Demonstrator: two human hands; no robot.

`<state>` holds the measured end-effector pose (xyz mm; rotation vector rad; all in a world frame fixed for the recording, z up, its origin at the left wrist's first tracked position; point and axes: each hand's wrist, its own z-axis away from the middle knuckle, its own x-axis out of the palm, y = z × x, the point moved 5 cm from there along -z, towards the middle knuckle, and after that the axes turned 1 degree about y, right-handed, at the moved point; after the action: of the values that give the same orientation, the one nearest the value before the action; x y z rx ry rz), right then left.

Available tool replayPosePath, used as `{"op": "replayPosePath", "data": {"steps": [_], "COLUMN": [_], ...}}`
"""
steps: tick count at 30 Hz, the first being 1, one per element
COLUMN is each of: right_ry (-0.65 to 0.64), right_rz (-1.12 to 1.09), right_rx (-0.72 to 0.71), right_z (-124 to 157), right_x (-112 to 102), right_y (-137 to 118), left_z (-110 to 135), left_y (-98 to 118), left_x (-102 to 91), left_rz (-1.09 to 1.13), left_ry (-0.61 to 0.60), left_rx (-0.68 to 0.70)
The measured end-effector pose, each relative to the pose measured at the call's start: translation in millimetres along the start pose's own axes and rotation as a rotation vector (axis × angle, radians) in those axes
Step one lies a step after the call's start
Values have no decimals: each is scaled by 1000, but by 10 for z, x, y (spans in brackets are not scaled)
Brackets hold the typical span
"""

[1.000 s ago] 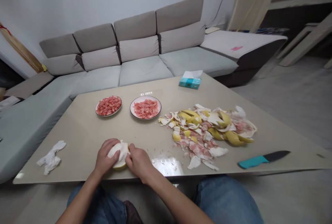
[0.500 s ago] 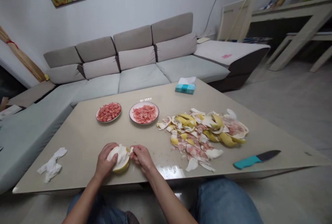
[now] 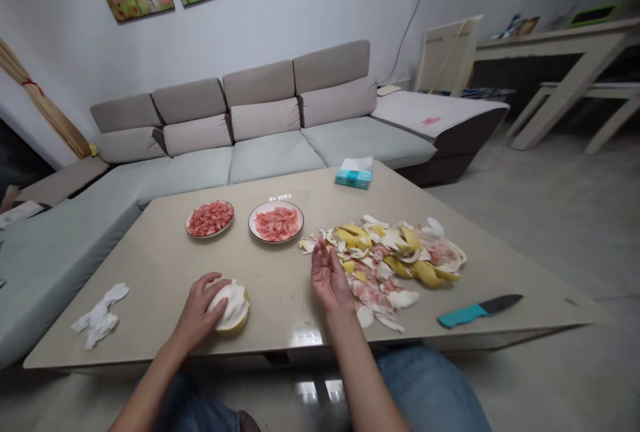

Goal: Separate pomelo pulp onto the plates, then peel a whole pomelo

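A partly peeled pomelo (image 3: 233,307) rests near the table's front edge, white pith on top and yellow rind low on its side. My left hand (image 3: 203,309) grips it from the left, thumb across the pith. To the right, my right hand (image 3: 331,277) is raised with the palm turned up and its fingers extended, holding nothing that I can see. It is at the left edge of a heap of peel (image 3: 395,265), made of yellow rind, white pith and pinkish membrane.
Two plates of pink pomelo pulp, a left plate (image 3: 210,237) and a right plate (image 3: 302,221), stand behind my hands. A teal-handled knife (image 3: 467,315) lies right, crumpled tissue (image 3: 101,315) left. A tissue pack (image 3: 353,179) sits at the far edge, before a sofa (image 3: 270,152).
My right hand has left the pomelo, moved right to the peel heap and opened. My left hand stays on the pomelo. The view has tilted slightly up.
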<state>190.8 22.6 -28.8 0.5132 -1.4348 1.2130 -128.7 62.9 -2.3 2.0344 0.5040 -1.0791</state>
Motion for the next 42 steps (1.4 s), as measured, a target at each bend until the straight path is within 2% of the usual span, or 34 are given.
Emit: {"op": "replayPosePath", "data": {"steps": [2, 4, 5, 6, 8, 10, 14, 19, 22, 26, 29, 35, 42], "right_ry": [-15, -108, -215, -292, -379, -390, -414, -665, -702, -775, -775, -650, -635], "right_rz": [61, 313, 605, 783, 966, 1082, 1253, 1495, 1639, 1737, 1773, 1626, 1495], "right_rx": [-1, 18, 34, 70, 116, 89, 41, 33, -25, -75, -99, -55, 79], "right_z": [90, 215, 294, 377, 527, 624, 686, 709, 708, 727, 722, 650, 615], "right_x": [0, 75, 145, 196, 270, 308, 310, 345, 398, 513, 542, 403, 269], "right_y": [153, 363, 501, 649, 902, 1061, 1180, 1215, 1193, 1208, 1243, 1290, 1269], "left_z": [40, 84, 102, 115, 128, 130, 143, 158, 155, 156, 146, 93, 131], "left_y": [86, 169, 203, 229, 259, 262, 248, 268, 286, 266, 252, 300, 298], "left_x": [-5, 25, 48, 71, 111, 135, 116, 93, 105, 120, 125, 124, 115], "left_rz": [-36, -49, -60, -75, -97, -98, -101, -113, -103, -83, -79, -80, -88], "left_ry": [-41, -51, -43, -27, 2, 8, -6, -16, -25, -32, -31, -39, -22], "left_rx": [-34, -59, -66, -69, -56, -27, 21, 54, 80, 65, 56, 71, 35]}}
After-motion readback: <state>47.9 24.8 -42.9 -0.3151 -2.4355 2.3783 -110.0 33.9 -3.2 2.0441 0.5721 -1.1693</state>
